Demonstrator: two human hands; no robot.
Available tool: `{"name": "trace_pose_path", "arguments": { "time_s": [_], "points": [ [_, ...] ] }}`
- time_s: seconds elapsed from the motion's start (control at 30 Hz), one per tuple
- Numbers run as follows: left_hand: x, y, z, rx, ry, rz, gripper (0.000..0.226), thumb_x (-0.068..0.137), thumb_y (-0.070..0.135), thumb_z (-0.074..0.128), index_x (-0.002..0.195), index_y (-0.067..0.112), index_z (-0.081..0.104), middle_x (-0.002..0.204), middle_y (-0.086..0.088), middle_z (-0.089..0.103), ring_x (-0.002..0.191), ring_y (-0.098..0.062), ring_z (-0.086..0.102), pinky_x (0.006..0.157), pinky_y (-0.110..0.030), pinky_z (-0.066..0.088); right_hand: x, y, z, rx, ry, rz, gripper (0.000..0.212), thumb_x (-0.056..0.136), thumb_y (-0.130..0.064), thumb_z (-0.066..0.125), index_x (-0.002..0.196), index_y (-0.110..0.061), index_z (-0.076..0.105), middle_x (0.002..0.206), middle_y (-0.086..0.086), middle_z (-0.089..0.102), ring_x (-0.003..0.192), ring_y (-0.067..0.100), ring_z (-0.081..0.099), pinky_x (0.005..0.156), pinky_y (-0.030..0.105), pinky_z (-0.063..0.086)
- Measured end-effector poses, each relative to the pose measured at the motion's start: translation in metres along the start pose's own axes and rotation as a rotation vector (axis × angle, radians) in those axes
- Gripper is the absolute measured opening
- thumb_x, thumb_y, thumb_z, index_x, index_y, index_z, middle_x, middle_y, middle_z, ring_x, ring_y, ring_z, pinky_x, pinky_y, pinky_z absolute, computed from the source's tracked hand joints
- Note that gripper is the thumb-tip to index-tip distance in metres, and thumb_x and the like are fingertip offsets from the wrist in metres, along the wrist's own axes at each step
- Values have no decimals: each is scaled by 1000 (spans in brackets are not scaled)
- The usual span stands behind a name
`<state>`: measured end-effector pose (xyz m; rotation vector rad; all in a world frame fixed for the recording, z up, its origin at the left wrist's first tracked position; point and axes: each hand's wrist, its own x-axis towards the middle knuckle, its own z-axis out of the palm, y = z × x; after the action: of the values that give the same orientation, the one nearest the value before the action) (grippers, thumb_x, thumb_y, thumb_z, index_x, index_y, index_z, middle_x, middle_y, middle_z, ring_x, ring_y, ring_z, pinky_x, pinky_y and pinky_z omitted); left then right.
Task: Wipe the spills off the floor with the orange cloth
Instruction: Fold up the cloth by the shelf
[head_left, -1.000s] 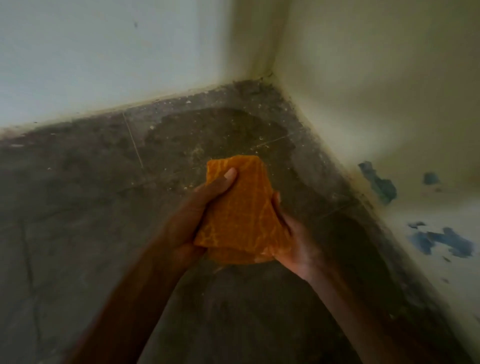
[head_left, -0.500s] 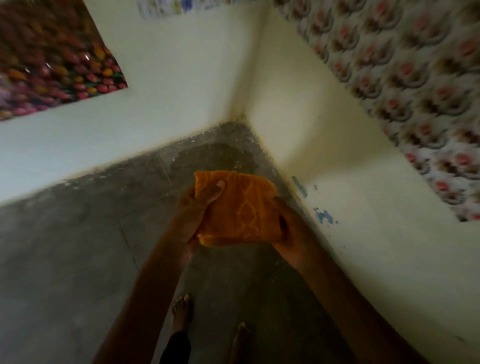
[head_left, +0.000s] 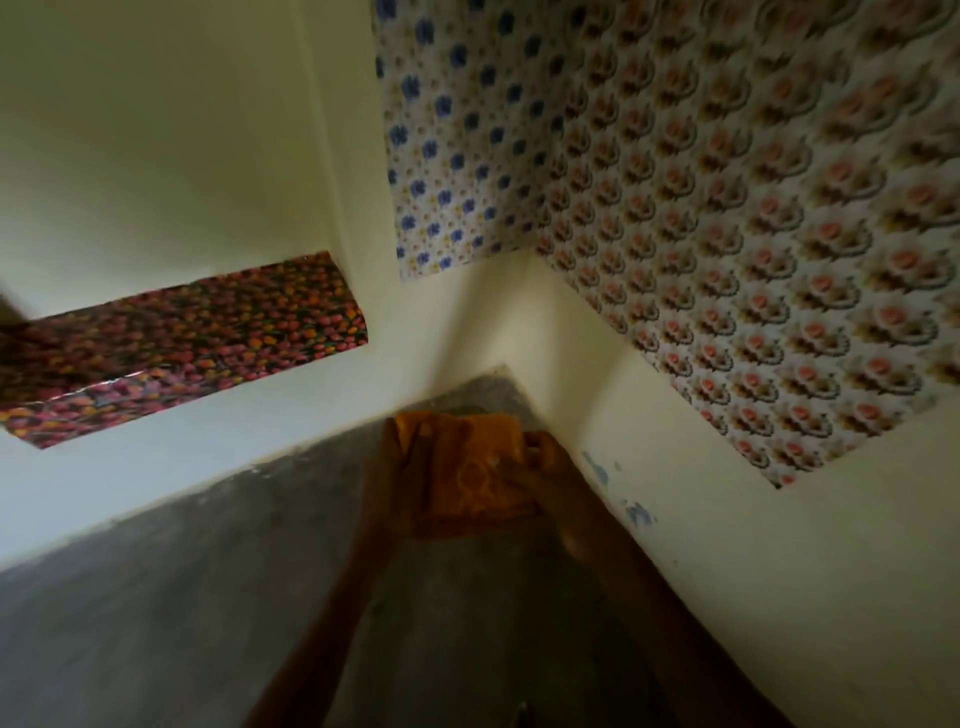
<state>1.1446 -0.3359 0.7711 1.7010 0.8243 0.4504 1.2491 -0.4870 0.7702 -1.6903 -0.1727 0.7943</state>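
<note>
Left hand (right hand too) — holding cloth.

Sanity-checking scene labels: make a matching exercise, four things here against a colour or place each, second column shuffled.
Things:
1. cloth
2. floor
3. rose paper
4. blue-flower paper

Colour or place:
a. grey
b. on the right wall
c. orange
d. on the far wall, beside the corner

Pairs: 1-c, 2-a, 3-b, 4-d
</note>
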Motion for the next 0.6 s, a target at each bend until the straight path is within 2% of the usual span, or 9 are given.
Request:
{"name": "trace_pose_path", "arguments": {
  "time_s": [0.07, 0.1, 0.13, 0.2, 0.3, 0.37, 0.47, 0.53, 0.6],
  "points": [
    [8, 4, -41, 13, 48, 8, 24, 100, 38, 46, 110, 18, 56, 84, 16, 56, 76, -1, 56, 54, -6, 38, -2, -8, 40, 14, -1, -62, 36, 85, -22, 79, 115, -27, 59, 122, 5, 66, 104, 20, 67, 87, 36, 60],
    [11, 4, -62, 8, 60, -6, 21, 101, 36, 46, 110, 20, 55, 84, 15, 55, 73, -1, 52, 55, -5, 37, -3, -12, 61, 33, -8, -87, 45, 85, -23, 79, 124, -22, 58, 126, 5, 66, 107, 20, 67, 89, 36, 59],
    [17, 3, -88, 11, 71, -3, 23, 101, 36, 46, 114, 20, 55, 89, 11, 58, 75, -5, 52, 62, -9, 40, -2, -17, 86, 49, -25, -105, 53, 84, -24, 80, 131, -19, 57, 128, 5, 66, 110, 22, 67, 92, 38, 59],
    [26, -2, -131, 19, 85, -15, 37, 100, 41, 47, 125, 16, 57, 110, -5, 64, 94, -20, 58, 83, -25, 40, -3, -23, 125, 105, -67, -111, 58, 80, -22, 82, 134, -17, 59, 126, 8, 69, 113, 27, 67, 96, 45, 57],
    [45, -19, -210, 10, 77, -29, 41, 99, 43, 48, 132, 20, 53, 132, -13, 59, 116, -31, 56, 93, -34, 39, -3, -35, 195, 209, -177, -101, 60, 69, -21, 83, 127, -20, 64, 121, 8, 72, 113, 30, 68, 97, 51, 55],
    [56, -27, -246, -29, 58, -16, 34, 99, 41, 50, 128, 25, 53, 131, -9, 59, 110, -25, 57, 90, -32, 39, 1, -41, 227, 275, -247, -81, 65, 66, -13, 82, 127, -24, 63, 124, 10, 70, 114, 33, 67, 98, 54, 54],
    [76, -37, -303, -62, 50, 13, 41, 97, 41, 52, 134, 24, 51, 127, 0, 57, 109, -19, 54, 95, -36, 43, 12, -55, 283, 332, -296, -43, 81, 57, -9, 86, 132, -26, 58, 127, 12, 68, 118, 36, 63, 99, 59, 51],
    [93, -43, -328, -88, 52, 7, 42, 96, 41, 54, 134, 24, 52, 124, 2, 57, 110, -19, 55, 99, -39, 45, 21, -66, 309, 315, -317, -34, 79, 57, -9, 84, 130, -25, 60, 127, 13, 68, 119, 37, 63, 100, 59, 50],
    [114, -50, -352, -138, 56, 7, 38, 96, 40, 55, 129, 22, 55, 118, 0, 62, 108, -23, 60, 92, -38, 49, 36, -79, 335, 274, -310, -23, 69, 61, -9, 81, 125, -24, 62, 124, 12, 69, 116, 36, 65, 97, 54, 54]
  ]
}}
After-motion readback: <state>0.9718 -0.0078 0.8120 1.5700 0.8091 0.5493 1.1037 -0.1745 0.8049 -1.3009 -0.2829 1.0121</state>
